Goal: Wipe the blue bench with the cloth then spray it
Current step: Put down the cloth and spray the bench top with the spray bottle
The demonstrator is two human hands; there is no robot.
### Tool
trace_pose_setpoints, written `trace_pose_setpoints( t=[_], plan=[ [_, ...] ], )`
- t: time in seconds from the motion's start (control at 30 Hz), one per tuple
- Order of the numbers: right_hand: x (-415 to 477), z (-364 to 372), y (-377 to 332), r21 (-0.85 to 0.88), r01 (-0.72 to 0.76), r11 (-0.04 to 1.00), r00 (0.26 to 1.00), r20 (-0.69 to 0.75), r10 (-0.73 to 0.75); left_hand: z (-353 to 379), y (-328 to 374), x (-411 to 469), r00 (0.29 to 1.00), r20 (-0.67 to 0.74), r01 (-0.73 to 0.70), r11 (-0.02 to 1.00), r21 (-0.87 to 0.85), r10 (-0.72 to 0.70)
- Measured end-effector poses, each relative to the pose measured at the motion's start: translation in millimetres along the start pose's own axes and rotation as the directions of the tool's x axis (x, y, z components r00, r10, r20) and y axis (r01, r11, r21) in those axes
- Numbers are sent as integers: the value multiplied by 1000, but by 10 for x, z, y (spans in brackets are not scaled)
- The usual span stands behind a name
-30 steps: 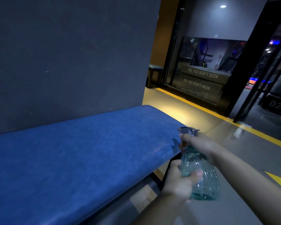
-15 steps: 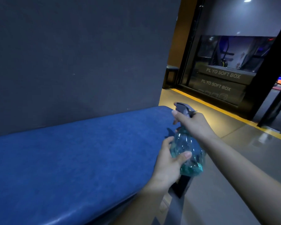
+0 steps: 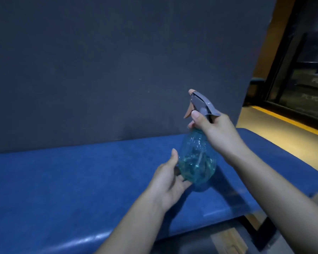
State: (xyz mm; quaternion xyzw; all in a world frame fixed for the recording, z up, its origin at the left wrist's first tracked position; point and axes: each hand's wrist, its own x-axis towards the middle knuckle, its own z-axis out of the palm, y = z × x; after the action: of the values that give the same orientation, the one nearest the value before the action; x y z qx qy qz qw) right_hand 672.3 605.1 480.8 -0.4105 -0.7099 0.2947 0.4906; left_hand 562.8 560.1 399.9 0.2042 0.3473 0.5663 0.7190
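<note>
A clear teal spray bottle (image 3: 197,162) with a grey head and tan trigger hangs upright above the blue bench (image 3: 72,180). My right hand (image 3: 218,131) grips the bottle's neck just under the head, the index finger resting by the trigger. My left hand (image 3: 170,180) cups the bottle's lower left side with fingers spread, touching the base. The nozzle points left, toward the wall. No cloth is in view.
A dark grey wall panel (image 3: 117,61) rises directly behind the bench. To the right lie a lit floor (image 3: 275,125) with a yellow line (image 3: 290,121) and a dark glass partition (image 3: 305,79). Black bench legs (image 3: 255,230) show at lower right.
Both hands carried the bottle up and left, from beside the bench's end to over its seat. My left hand loosened from a full grip to a cupping touch. The view turned left.
</note>
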Motion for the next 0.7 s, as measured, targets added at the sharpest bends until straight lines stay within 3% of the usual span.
trace_pose_setpoints(
  t=[0.1,0.4,0.6,0.7],
  plan=[
    [59,326,-203,38,40,998,996,81,-43,-176,316,-172,995,-67,73,993,-96,-80],
    [-36,1747,-1104,237,135,962,906,365,-216,-1105,1207,-1260,954,-287,-150,963,-223,82],
    [-585,2895,-1791,411,127,903,759,546,-355,-1993,1519,-2372,869,-445,-342,913,-222,218],
    [-982,3485,-2127,497,128,858,678,587,-441,-2466,1594,-2988,789,-542,-451,871,-193,289]
  ],
)
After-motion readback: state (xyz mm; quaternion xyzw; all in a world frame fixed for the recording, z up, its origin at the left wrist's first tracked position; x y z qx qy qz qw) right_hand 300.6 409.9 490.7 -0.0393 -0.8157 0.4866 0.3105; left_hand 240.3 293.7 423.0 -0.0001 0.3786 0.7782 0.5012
